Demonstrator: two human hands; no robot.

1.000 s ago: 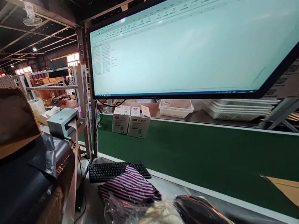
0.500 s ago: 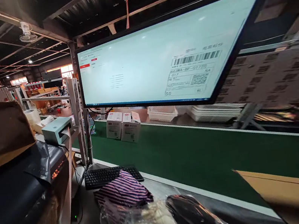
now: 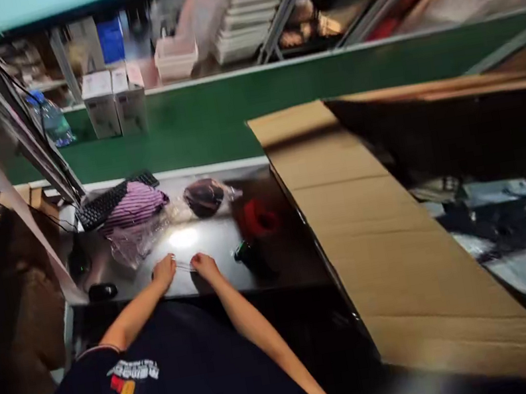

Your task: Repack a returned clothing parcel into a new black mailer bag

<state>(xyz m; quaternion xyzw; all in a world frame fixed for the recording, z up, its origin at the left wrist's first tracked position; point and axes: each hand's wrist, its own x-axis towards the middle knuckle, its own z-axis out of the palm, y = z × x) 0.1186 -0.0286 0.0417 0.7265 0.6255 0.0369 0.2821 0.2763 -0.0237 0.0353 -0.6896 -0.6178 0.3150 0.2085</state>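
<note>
My left hand (image 3: pixel 164 272) and my right hand (image 3: pixel 205 266) are close together above the metal table (image 3: pixel 155 294), both with fingers pinched. Between them runs a thin pale strip (image 3: pixel 184 265); its kind is too small and blurred to make out. Just beyond my hands lies a purple striped cloth item (image 3: pixel 136 205), partly in clear plastic and overlapping the keyboard (image 3: pixel 101 207). A dark item in clear plastic (image 3: pixel 203 197) sits to its right. Right of my right hand are a red roll-like thing (image 3: pixel 259 218) and a dark green-edged object (image 3: pixel 253 256), both blurred.
A large open carton (image 3: pixel 362 220) stands to the right, with bagged goods inside. At the left are a computer mouse (image 3: pixel 102 291) and a hanging paper strip (image 3: pixel 18 211). Two white boxes (image 3: pixel 114 104) and a water bottle (image 3: pixel 51 118) stand beyond, by the green belt (image 3: pixel 210 125).
My view has swung down and to the right, away from the monitor. My hands, barely visible at the lower edge before, now show together with the thin strip between them.
</note>
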